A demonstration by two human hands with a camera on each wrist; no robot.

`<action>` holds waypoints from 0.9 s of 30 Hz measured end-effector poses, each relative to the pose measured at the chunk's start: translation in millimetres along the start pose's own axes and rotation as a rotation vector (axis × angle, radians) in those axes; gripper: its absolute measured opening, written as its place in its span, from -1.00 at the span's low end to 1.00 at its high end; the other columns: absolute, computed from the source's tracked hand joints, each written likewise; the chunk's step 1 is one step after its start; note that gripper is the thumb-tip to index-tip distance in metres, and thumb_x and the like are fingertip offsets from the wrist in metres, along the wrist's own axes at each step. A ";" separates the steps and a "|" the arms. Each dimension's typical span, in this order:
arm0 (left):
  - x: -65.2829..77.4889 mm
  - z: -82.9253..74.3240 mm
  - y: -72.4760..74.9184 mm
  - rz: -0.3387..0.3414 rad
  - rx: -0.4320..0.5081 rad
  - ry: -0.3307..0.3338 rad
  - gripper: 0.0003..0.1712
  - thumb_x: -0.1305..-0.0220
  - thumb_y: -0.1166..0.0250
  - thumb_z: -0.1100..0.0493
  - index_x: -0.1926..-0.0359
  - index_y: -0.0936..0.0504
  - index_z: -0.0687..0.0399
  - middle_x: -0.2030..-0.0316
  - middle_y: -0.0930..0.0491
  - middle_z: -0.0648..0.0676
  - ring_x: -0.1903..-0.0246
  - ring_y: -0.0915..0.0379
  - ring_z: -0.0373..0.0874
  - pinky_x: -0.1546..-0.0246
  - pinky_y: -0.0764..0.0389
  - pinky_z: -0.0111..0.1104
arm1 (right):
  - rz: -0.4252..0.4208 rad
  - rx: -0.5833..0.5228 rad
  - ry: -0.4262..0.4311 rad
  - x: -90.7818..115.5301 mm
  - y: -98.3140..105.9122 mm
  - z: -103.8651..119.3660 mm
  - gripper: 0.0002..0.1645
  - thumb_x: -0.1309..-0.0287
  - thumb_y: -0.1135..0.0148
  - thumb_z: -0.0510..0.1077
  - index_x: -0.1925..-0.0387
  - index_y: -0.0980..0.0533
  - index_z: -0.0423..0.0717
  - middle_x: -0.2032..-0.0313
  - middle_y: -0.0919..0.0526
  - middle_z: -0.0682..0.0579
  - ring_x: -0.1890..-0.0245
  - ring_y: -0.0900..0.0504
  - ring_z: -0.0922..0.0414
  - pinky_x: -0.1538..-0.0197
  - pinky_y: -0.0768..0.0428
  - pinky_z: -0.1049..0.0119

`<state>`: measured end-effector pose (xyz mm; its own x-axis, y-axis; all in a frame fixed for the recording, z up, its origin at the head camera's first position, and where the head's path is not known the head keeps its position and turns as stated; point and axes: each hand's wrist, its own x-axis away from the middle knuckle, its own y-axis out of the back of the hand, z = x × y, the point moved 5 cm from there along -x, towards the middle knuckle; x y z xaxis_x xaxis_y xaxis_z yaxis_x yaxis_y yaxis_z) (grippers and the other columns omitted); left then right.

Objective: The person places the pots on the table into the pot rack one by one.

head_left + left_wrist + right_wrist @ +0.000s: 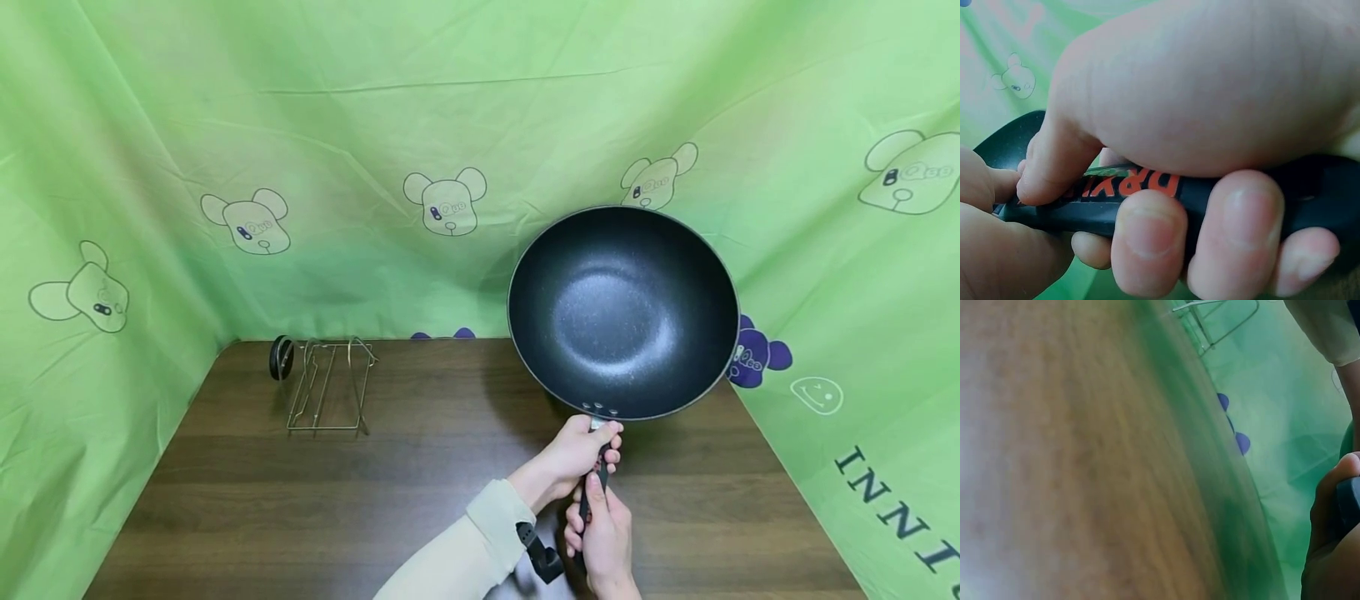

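A large black wok [622, 312], inside facing me, is tilted up over the right rear of the table. My left hand [576, 454] grips its black handle [585, 504] close to the pan. Lower down, my right hand [607, 529] holds the same handle, thumb lying along it toward the wok. In the left wrist view, the right hand [1210, 87] wraps the handle, with orange-red lettering [1129, 186] showing, and part of the left hand [1004, 250] is at the left edge. Only part of a hand [1329, 544] around the dark handle appears in the right wrist view.
A metal wire rack [326, 429] stands at the table's left rear, with a black round piece [281, 357] at its left end. Green printed cloth [337, 125] hangs behind and beside the brown wooden table [300, 508].
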<state>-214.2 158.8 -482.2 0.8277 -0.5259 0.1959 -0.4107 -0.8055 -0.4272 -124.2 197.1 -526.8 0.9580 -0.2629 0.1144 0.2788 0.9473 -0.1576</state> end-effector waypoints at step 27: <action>-1.0 -11.2 9.2 -0.046 -0.039 -0.022 -0.67 -0.53 -0.10 0.18 0.47 -0.44 0.05 0.65 -0.35 -0.05 0.65 -0.28 -0.26 0.60 -0.32 -0.52 | 0.016 0.003 0.051 -6.7 -11.7 4.6 -0.42 -0.61 0.20 0.09 0.41 -0.29 -0.31 0.77 -0.29 0.14 0.89 -0.26 0.28 0.86 -0.36 0.30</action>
<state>-223.1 148.8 -476.5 0.8544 -0.4819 0.1946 -0.3860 -0.8391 -0.3833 -134.2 188.6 -521.3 0.9646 -0.2561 0.0620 0.2629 0.9521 -0.1564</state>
